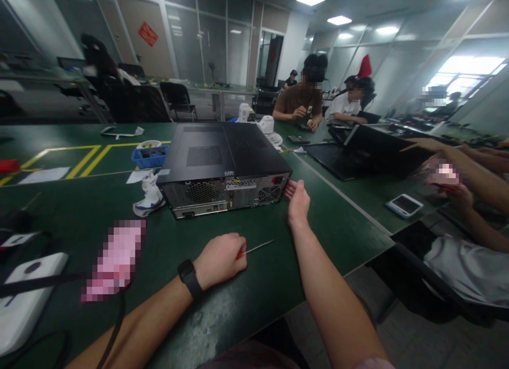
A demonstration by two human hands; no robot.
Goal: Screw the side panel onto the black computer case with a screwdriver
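Observation:
A black desktop computer case (222, 151) lies flat on the green table (262, 273), its metal back panel with ports and fan grilles facing me. My left hand (223, 257), with a black watch on the wrist, is closed around the orange-red handle of a screwdriver (260, 247). The thin shaft points right, in front of the case and apart from it. At the case's right rear corner is my right hand (298, 200), fingers apart, their tips against or very near the side beside the power socket.
A blue bin (150, 156) and a crumpled white glove (149, 196) lie left of the case. At the right, a person's hands are near a black panel (382, 149) and a white device (404, 205). Cables and a white device (32, 300) are at lower left.

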